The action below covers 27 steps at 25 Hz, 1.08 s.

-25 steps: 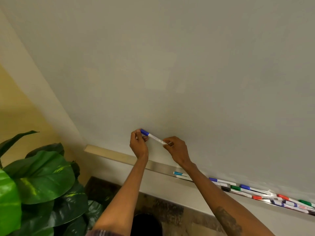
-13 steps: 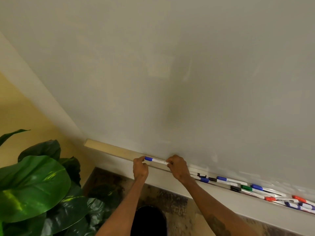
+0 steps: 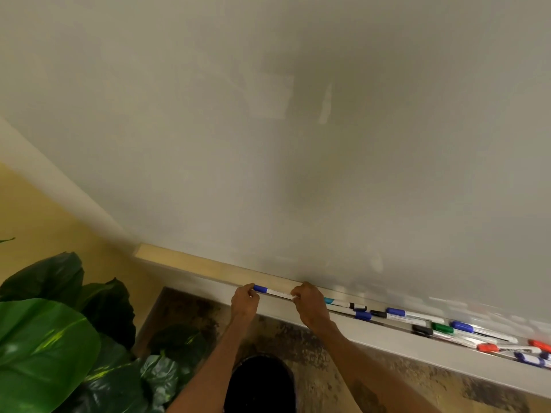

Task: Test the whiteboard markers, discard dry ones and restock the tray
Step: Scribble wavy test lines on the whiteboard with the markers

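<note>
Nearest me, a dark round object [image 3: 262, 383] sits on the floor between my forearms, with the leafy plant [image 3: 59, 347] to its left. My left hand [image 3: 245, 301] pinches the blue-capped marker [image 3: 272, 291] at its cap; my right hand [image 3: 308, 304] grips its other end, level over the tray [image 3: 185, 260]. More markers [image 3: 447, 329] lie rightward. Beyond rises the whiteboard [image 3: 298, 129].

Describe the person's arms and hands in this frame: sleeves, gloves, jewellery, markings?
Both forearms are bare from the bottom edge of the frame up to the wrists: no sleeves visible. The left hand and right hand wear no gloves, and no watch, bracelet or ring shows. The right forearm carries a dark tattoo-like marking near the frame's lower edge; its design is too blurred to read. The left forearm shows no markings.
</note>
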Motion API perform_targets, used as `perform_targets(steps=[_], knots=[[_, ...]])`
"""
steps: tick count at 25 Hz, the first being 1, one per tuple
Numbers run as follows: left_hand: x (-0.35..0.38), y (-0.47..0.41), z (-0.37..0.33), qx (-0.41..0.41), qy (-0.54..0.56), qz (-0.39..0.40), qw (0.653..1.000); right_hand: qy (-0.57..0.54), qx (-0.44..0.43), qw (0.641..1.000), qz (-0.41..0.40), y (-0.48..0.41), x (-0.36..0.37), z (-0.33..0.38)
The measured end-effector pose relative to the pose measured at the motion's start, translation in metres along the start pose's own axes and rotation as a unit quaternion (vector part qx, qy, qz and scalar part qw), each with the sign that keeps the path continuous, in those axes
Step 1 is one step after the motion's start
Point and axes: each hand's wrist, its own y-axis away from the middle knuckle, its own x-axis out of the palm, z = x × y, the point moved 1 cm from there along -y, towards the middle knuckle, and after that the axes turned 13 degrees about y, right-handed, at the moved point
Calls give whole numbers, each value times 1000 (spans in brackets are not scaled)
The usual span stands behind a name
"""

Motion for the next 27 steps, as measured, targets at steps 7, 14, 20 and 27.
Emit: perform_targets(steps=[7,14,20,27], knots=[[6,1,2,-9,-16,7,1000,27,-30,999,10,-4,11,-7],[18,20,-6,73,-25,-7,997,29,-42,996,-79,18,-14,-39],[70,48,-20,155,-30,118,980,149,-15,982,-117,41,-32,-114],[124,71,-19,131,-128,162,970,198,-8,978,-73,52,-24,-139]])
